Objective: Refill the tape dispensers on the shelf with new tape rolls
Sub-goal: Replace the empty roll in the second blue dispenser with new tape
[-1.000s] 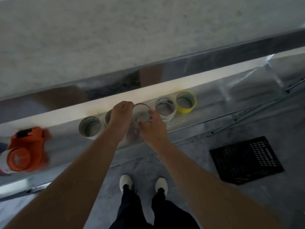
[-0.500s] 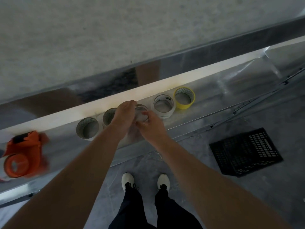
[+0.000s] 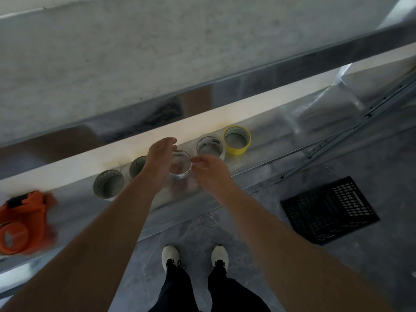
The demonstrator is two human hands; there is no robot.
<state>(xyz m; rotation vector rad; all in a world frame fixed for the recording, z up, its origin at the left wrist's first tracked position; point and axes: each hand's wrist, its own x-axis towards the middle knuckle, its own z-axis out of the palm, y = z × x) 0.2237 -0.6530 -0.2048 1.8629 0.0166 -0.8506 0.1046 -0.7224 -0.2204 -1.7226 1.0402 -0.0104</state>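
A clear tape roll [image 3: 181, 165] hangs just above the metal shelf [image 3: 265, 140], between my hands. My right hand [image 3: 210, 171] pinches its right rim with thumb and forefinger. My left hand [image 3: 160, 155] lies against the roll's left side with its fingers stretched out past the far rim; its thumb is hidden. An orange tape dispenser [image 3: 21, 222] lies on the shelf at the far left, well away from both hands.
More rolls stand in a row on the shelf: a grey one [image 3: 108, 183], one half hidden behind my left wrist [image 3: 136, 164], a clear-and-white one [image 3: 209, 147] and a yellow one [image 3: 237, 139]. A black crate [image 3: 328, 209] sits on the floor to the right.
My left hand's fingers, curled over the clear roll before, now stretch out straight. My right hand has slid to the roll's right rim. The view has shifted slightly.
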